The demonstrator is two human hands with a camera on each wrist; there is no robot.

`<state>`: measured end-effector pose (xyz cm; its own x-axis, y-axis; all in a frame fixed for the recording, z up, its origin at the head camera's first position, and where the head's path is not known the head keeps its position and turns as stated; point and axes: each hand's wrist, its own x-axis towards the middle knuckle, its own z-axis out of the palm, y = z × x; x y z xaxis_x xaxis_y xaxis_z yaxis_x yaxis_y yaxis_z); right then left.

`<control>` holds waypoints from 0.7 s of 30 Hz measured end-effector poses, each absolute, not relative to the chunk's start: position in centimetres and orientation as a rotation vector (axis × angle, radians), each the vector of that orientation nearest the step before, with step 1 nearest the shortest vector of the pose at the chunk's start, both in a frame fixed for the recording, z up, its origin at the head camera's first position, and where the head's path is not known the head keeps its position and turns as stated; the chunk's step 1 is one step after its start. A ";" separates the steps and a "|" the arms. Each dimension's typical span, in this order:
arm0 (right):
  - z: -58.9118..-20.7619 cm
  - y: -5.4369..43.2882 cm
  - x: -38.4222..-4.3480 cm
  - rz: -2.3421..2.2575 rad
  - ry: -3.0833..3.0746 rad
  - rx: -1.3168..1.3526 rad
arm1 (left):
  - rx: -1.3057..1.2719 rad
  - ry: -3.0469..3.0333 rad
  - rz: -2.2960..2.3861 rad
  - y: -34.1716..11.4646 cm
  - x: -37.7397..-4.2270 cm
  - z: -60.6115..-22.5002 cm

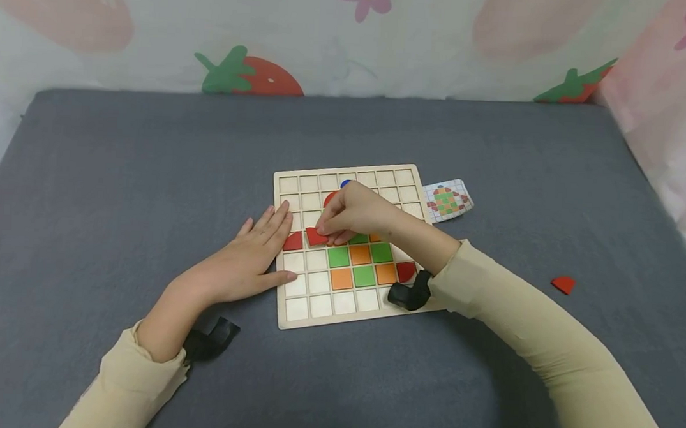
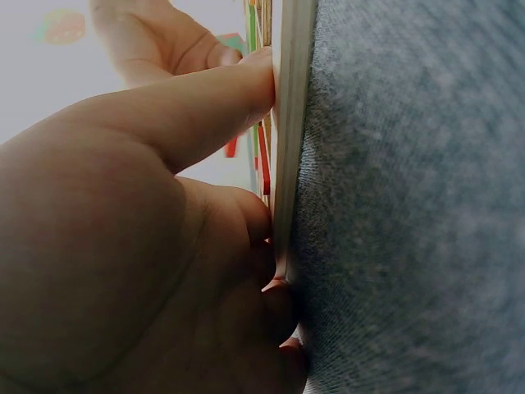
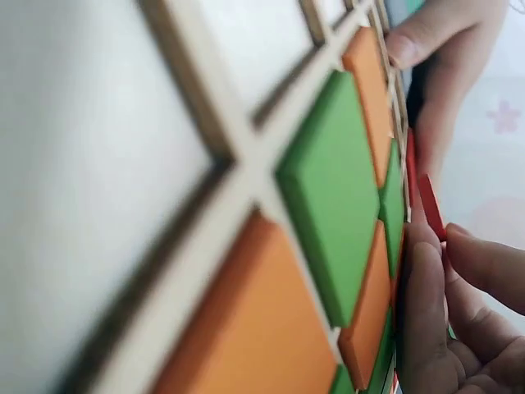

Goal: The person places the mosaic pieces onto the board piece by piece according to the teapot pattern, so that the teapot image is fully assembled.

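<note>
A wooden grid board [image 1: 310, 305] lies on the dark cloth, partly filled with green square tiles [image 1: 364, 276], orange square tiles [image 1: 341, 278] and red rounded tiles. My left hand [image 1: 243, 261] rests flat along the board's left edge, fingers straight and thumb on the lower left rim. Beside its fingertips a red tile [image 1: 292, 241] sits in a left-hand cell. My right hand [image 1: 354, 211] pinches another red tile [image 1: 316, 237] between thumb and fingers, tilted just over a cell in the same row. The right hand and forearm hide several cells in the middle.
A pattern card [image 1: 448, 201] lies against the board's right side. One loose red quarter-round tile [image 1: 563, 285] is on the cloth at the right, beyond the right forearm. Black wrist straps [image 1: 411, 293] hang by the sleeves. A fruit-patterned curtain [image 1: 431, 45] stands behind the table.
</note>
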<state>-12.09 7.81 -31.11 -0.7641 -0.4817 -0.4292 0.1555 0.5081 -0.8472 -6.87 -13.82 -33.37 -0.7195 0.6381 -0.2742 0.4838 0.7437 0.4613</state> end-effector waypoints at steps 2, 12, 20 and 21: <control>-31.2 7.6 -12.0 -1.253 2.134 -0.255 | 0.860 2.528 0.505 -13.9 -6.8 -33.4; -31.0 7.0 -11.7 -1.184 2.224 -0.231 | 0.888 2.538 0.533 -14.0 -6.6 -33.1; -31.1 7.1 -11.7 -1.159 2.251 -0.241 | 0.888 2.546 0.524 -13.9 -6.6 -33.1; -31.1 7.1 -11.7 -1.163 2.249 -0.241 | 0.888 2.546 0.525 -13.9 -6.6 -33.1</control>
<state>-11.72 7.06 -31.14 -0.8098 -0.4108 -0.4189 0.1043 0.6019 -0.7917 -6.59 -13.94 -33.09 -0.7222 0.6496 -0.2377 0.5026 0.7288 0.4649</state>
